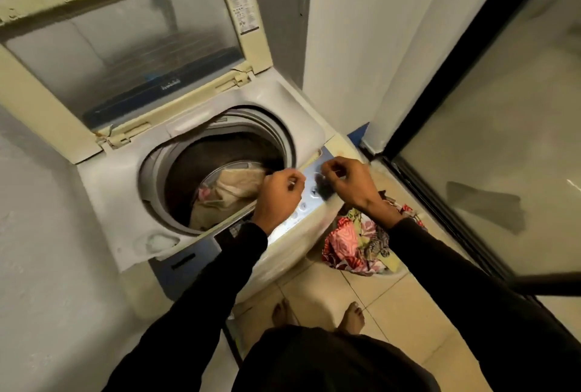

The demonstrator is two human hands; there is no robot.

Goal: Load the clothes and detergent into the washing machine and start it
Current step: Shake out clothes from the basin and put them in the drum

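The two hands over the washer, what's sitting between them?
In the head view, between the left hand and the right hand lies the control panel with its round buttons; a small dark blurred thing hangs there, too unclear to name.

Lid [125, 45] raised; drum [217, 168] mouth open above beige clothes [229, 193].

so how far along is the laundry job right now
Partly done: beige clothes already lie in the drum of the washing machine, lid up. In hand: both hands, left and right, pinch something small over the control panel; I cannot tell what. Left: the floral clothes on the floor, closing the lid, starting.
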